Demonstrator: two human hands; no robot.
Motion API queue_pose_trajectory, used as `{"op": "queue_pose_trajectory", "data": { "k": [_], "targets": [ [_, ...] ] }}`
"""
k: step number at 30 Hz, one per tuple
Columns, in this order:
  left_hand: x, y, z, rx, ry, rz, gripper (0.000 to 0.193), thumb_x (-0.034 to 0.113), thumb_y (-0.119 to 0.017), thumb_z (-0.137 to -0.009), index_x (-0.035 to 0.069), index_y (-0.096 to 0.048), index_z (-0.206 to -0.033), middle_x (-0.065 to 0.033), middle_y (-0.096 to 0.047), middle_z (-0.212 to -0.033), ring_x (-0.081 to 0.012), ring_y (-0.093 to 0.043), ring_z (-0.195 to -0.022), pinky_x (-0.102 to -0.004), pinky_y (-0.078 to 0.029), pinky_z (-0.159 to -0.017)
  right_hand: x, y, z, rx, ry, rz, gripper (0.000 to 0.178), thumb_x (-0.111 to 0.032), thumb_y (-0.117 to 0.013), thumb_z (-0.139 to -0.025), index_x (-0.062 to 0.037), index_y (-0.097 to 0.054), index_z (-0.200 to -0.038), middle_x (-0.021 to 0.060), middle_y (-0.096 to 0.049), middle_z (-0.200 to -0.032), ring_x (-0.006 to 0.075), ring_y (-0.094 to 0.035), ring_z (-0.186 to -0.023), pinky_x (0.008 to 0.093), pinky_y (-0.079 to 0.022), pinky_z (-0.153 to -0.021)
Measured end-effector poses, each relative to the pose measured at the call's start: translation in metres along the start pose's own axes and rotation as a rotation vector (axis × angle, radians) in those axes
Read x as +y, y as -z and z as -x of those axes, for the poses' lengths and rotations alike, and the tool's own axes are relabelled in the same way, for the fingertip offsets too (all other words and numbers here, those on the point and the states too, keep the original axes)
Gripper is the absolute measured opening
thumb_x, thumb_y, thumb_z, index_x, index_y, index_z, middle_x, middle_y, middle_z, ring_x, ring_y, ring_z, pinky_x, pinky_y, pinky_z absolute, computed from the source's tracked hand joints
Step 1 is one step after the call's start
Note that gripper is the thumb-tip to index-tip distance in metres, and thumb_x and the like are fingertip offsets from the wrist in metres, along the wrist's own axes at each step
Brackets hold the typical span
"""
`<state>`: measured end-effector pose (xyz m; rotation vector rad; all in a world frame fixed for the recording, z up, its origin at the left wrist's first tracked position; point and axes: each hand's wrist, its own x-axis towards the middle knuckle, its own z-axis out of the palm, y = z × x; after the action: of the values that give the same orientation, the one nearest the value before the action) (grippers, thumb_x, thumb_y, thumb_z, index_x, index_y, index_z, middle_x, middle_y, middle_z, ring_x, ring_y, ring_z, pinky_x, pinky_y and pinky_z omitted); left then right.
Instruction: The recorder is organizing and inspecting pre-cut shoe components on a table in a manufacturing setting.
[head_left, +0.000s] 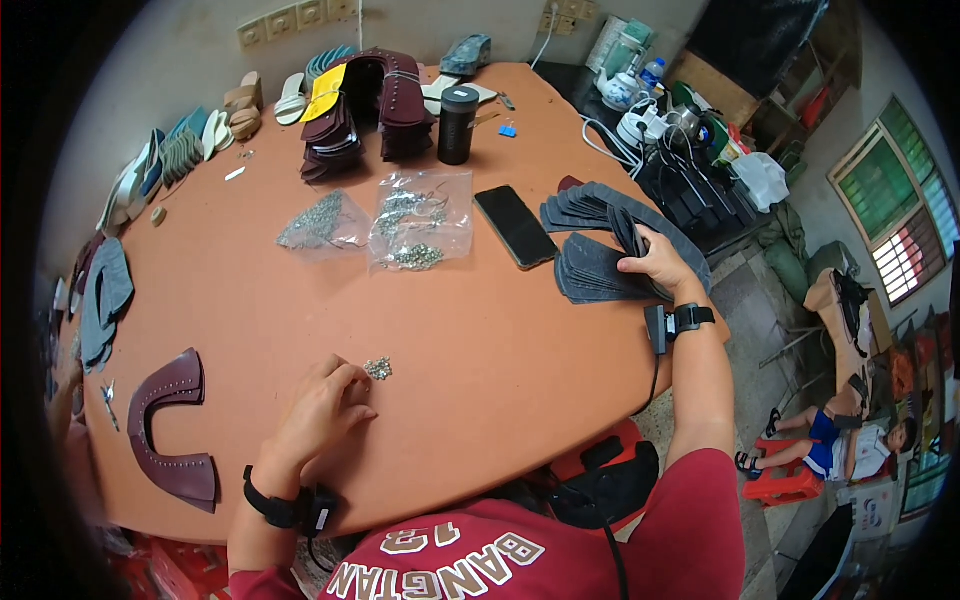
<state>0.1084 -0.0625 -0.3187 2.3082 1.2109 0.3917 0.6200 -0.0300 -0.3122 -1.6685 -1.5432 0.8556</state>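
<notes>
Red shirt (570, 560) bore large white block lettering and a number, both legible, dark cup (457, 128) carried faint upright lettering, too small to read, pale carton (874, 512) showed unreadable print.

A pale wall (430, 35) stands behind the brown table (250, 310). Right of the table are grey floor (738, 320) and a green-tinted window (895, 200).

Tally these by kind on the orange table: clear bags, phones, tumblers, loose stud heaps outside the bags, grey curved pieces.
Clear bags: 2
Phone: 1
Black tumbler: 1
Loose stud heap: 1
Total: 5
Grey curved pieces overlap too much to count; left out of the total.
</notes>
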Motion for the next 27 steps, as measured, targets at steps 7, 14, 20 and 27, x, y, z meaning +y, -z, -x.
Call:
{"op": "queue_pose_trajectory", "data": {
  "k": [7,14,20,27],
  "targets": [
    [0.002,0.003,0.001,0.004,-0.002,-0.012,0.038,0.014,-0.079,-0.065,0.007,-0.062,-0.099,-0.0100,-0.058,-0.093,-0.0315,-0.058,-0.087,-0.0391,-0.048,-0.074,0.004,0.003,-0.001,-0.012,-0.041,-0.093,0.064,-0.012,-0.081,-0.064,-0.0011,-0.055,-0.122,0.0059,-0.060,-0.115,0.0170,-0.054,-0.112,0.0302,-0.039,-0.099],
    [0.001,0.002,0.001,-0.006,-0.005,-0.016,0.037,0.015,-0.078,-0.067,0.006,-0.062,-0.099,-0.0108,-0.058,-0.094,-0.0317,-0.057,-0.089,-0.0393,-0.048,-0.076,0.006,0.005,-0.002,-0.044,-0.020,-0.109,0.071,-0.024,-0.084,-0.064,-0.0012,-0.053,-0.123,0.0074,-0.059,-0.115,0.0198,-0.053,-0.115,0.0319,-0.039,-0.099],
    [-0.004,-0.001,0.000,-0.007,-0.018,0.007,0.037,0.015,-0.078,-0.067,0.005,-0.061,-0.099,-0.0113,-0.058,-0.095,-0.0319,-0.057,-0.091,-0.0398,-0.047,-0.078,0.006,0.003,-0.002,-0.025,-0.011,-0.227,0.057,-0.013,-0.081,-0.068,-0.0008,-0.057,-0.118,0.0038,-0.063,-0.108,0.0125,-0.057,-0.100,0.0268,-0.043,-0.093],
    [-0.001,0.003,0.002,0.002,-0.008,-0.003,0.036,0.015,-0.078,-0.066,0.007,-0.061,-0.097,-0.0102,-0.058,-0.095,-0.0315,-0.057,-0.091,-0.0398,-0.047,-0.078,0.011,0.002,-0.005,-0.025,-0.010,-0.254,0.053,-0.010,-0.078,-0.071,-0.0010,-0.057,-0.118,0.0050,-0.063,-0.109,0.0141,-0.058,-0.102,0.0291,-0.043,-0.094]
  ]
}}
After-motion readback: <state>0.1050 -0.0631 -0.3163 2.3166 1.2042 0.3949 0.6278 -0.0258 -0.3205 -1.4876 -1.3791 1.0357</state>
